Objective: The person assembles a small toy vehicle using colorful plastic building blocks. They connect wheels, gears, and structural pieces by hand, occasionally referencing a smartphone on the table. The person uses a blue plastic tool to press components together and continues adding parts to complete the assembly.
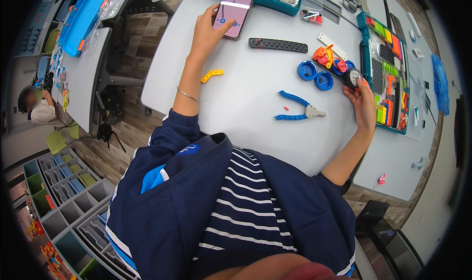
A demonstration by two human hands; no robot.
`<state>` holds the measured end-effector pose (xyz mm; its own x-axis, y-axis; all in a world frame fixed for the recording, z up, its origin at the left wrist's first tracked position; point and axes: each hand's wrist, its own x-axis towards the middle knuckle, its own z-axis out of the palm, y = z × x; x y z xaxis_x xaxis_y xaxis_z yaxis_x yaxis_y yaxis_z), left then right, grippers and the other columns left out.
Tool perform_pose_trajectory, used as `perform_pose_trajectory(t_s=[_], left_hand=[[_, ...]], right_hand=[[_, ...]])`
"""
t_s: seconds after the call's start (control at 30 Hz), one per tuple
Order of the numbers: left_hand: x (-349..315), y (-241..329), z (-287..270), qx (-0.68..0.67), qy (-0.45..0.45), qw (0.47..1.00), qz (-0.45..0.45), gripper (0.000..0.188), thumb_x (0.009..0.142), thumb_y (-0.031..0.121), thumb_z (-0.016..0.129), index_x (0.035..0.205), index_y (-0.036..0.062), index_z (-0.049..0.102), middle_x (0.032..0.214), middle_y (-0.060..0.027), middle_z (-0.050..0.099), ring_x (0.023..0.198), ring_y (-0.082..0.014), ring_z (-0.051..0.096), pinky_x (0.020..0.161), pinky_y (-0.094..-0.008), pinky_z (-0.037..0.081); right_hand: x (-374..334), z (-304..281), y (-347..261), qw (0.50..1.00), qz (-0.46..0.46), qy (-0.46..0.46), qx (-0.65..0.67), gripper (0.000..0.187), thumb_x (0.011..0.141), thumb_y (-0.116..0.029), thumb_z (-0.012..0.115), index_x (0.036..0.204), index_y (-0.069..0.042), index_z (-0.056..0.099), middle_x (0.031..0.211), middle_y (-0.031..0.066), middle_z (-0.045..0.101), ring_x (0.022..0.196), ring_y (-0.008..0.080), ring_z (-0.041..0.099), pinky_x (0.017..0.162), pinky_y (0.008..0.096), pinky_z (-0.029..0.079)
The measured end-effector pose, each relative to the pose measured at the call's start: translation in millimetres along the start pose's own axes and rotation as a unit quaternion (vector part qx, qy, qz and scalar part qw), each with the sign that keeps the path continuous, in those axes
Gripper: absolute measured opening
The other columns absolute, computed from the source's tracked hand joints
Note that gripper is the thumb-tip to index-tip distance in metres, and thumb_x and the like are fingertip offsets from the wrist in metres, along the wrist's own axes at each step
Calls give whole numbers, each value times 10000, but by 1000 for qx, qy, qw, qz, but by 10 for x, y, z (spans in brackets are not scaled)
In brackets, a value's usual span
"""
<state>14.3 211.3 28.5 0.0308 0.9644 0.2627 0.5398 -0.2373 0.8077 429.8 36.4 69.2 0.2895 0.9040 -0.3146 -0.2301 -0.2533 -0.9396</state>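
Now in grip of half-curled right hand (362,101), black-tyred wheel (352,77); in curled left hand (207,31), phone (236,10).

A classroom-style model-building workshop, by all appearances: a wheeled plastic assembly (323,58) and a teal construction-parts case (365,55) at right on white tabletops (236,103), compartmented shelving (81,201) near left, another person (45,114) seated far left.

We find bright, even light across the white table (236,103), and the shadows look soft. One white band crosses the smartphone (235,13); we cannot tell whether it is glare. Straight edges bend toward the black rim.
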Motion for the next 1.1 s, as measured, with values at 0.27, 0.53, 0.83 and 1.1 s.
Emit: perform_pose_trajectory(t_s=[0.27,0.53,0.83,1.1], left_hand=[[-15,53,-20,17,2,1000,-9,684,843,381,790,1359,-6,560,1118,-214,663,1081,-279,614,889,-382,524],[4,80,-50,10,4,1000,5,592,881,310,754,1357,10,567,1165,-234,672,991,-295,684,845,-381,551],[47,-56,-38,8,20,1000,3,565,922,329,724,1393,65,557,1240,-156,659,1079,-247,666,873,-343,546],[-62,413,-81,-22,-32,966,257,409,865,222,781,1234,77,684,1190,-83,674,1083,-197,631,844,-312,527]], right_hand=[[-5,4,1,1000,-1,-3,2,256,1008,-245,608,1143,-28,600,997,80,674,878,177,689,837,301,566],[15,-28,28,1000,-4,-13,-1,265,1010,-261,609,1142,-31,600,1000,71,668,876,171,685,836,300,559],[-19,-15,-18,999,-26,35,-1,274,999,-256,628,1126,-14,614,1010,75,665,933,190,681,867,313,551],[25,-56,27,999,-20,41,10,303,1002,-267,627,1147,-2,609,1026,77,644,959,204,681,878,326,552]])
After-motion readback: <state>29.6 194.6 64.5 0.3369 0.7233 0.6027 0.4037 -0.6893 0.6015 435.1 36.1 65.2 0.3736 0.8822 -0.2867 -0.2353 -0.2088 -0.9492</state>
